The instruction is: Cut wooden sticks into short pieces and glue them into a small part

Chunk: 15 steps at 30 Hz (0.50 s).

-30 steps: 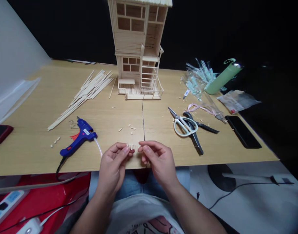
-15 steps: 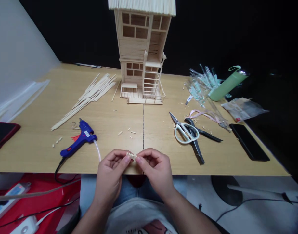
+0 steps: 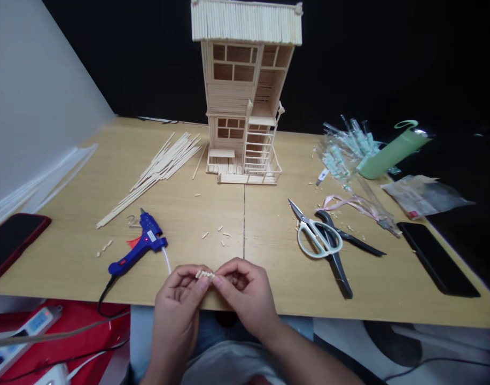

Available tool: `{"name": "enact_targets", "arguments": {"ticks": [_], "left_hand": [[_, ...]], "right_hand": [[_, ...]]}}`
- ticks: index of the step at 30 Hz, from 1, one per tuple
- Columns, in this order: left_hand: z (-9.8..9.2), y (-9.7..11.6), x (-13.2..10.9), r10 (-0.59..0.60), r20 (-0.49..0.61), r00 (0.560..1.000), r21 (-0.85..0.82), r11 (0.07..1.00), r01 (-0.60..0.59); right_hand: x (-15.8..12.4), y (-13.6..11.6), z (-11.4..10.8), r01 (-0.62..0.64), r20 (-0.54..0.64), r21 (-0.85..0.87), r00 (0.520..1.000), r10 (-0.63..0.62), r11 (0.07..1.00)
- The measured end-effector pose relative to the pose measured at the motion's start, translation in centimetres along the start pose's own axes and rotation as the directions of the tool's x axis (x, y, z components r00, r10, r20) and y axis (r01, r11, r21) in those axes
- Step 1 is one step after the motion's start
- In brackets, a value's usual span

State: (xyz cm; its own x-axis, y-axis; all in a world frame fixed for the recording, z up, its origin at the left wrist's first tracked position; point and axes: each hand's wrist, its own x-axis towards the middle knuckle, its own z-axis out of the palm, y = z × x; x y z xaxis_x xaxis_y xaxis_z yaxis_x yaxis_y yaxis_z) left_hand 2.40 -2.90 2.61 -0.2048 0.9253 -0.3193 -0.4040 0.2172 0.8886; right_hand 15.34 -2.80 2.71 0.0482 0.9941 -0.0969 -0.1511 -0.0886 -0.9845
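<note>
Between my fingertips, near the table's front edge, is a small row of short wooden stick pieces. My left hand pinches the row between thumb and fingers. My right hand is closed at the row's right end, thumb and forefinger pressed together there. Several loose cut stick bits lie on the table just beyond my hands. To the left rests a blue hot glue gun on its side, a glue stick sticking out of its back. A model house of wooden sticks stands upright at the back.
Long thin sticks lie piled at the left. White-handled scissors rest across black-handled cutters at the right. A green bottle, plastic packets and a black phone are further right. A red-cased phone lies far left.
The view has tilted up and turned slightly left, so the table's things sit lower and further right. My hands have tilted the row of stick pieces a little; both still hold it.
</note>
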Motion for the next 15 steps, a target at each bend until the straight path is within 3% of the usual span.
{"name": "enact_targets", "arguments": {"ticks": [4,6,8,10,12,15], "left_hand": [[0.0,0.2,0.5,0.035,0.012,0.999,-0.007,0.999,-0.035],[0.0,0.3,0.7,0.047,0.015,0.999,-0.044,0.998,-0.046],[0.0,0.4,0.8,0.039,0.026,0.999,-0.087,0.996,-0.037],[0.0,0.3,0.8,0.018,0.042,0.999,-0.126,0.992,-0.012],[0.0,0.1,0.8,0.006,0.052,0.999,-0.154,0.988,0.002],[-0.2,-0.1,0.8,0.009,0.057,0.998,-0.176,0.984,0.001]], "right_hand": [[0.9,0.0,-1.1,0.057,0.032,-0.116,0.998,-0.054,0.992],[1.8,-0.4,-2.1,0.146,0.043,-0.296,0.989,-0.139,0.944],[2.9,-1.0,-3.0,0.23,0.072,-0.559,0.97,-0.23,0.796],[4.2,-1.6,-3.4,0.219,0.099,-0.773,0.968,-0.229,0.595],[5.6,-1.8,-3.4,0.155,0.093,-0.888,0.982,-0.163,0.433],[6.9,-1.5,-2.7,0.121,0.093,-0.95,0.99,-0.11,0.289]]}}
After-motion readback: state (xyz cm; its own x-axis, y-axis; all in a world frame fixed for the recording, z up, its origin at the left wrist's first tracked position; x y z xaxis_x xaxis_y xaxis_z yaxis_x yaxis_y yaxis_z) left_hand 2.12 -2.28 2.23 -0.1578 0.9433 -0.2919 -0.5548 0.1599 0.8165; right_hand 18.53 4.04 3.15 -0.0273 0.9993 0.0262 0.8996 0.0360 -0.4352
